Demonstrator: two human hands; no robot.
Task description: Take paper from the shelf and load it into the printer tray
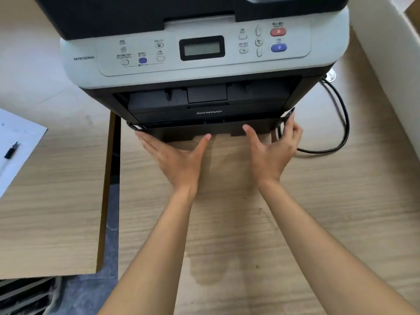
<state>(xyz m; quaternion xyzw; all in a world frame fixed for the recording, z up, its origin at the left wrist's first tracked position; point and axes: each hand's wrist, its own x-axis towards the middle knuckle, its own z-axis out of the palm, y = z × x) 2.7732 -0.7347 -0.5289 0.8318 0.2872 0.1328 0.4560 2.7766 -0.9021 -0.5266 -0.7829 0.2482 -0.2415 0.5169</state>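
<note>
Two hands, both mine, reach forward to the bottom front of the printer (204, 64), which stands on a wood-grain table (227, 235). My left hand (175, 158) lies flat with the fingers straight and spread, fingertips touching the lower left corner of the dark tray front (204, 129), thumb pointing up toward its middle. My right hand (275, 148) is spread wide too, thumb resting against the tray front right of centre and fingers curved round the lower right corner of the machine; neither hand grips anything. The tray sits pushed in, its front flush under the panel with the Lenovo lettering. I see no loose paper near the tray; whether any lies inside I cannot tell. A black cable (341, 123) loops on the table just right of my right hand. Far left, on a second tabletop (56, 201), a white sheet (16, 142) carries a small black clip (11, 151).
</note>
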